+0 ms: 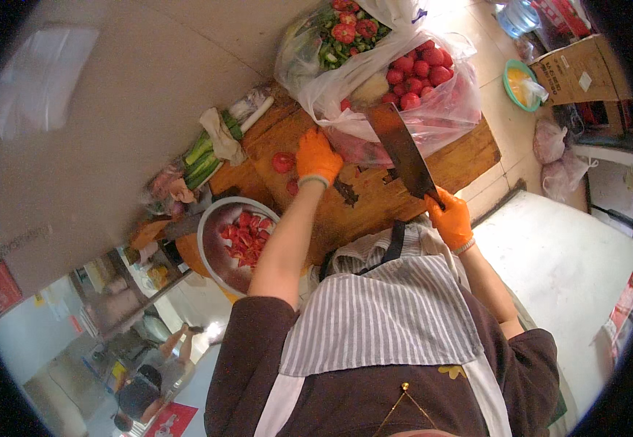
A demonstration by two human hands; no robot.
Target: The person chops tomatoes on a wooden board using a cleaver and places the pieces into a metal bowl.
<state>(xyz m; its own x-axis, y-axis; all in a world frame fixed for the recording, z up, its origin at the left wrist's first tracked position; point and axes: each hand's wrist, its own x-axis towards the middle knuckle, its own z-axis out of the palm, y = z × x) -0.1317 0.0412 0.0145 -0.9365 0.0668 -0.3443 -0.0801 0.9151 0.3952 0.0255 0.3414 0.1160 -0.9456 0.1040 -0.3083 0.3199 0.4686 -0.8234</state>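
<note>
My right hand, in an orange glove, grips the handle of a cleaver; its broad blade is raised at a slant in front of the plastic bag of tomatoes. My left hand, gloved alike, is at the near left edge of that bag, on or over the wooden board; its fingertips are partly hidden, so its hold cannot be told. Beside it lies a tomato, with another red piece nearer me. Cut tomatoes lie in a metal bowl at my left, partly behind my forearm.
Behind the board's left part is a bag of greens and tomato scraps. Green vegetables and a cloth lie along the wall. A white surface stands at the right, a cardboard box beyond. Another person is at lower left.
</note>
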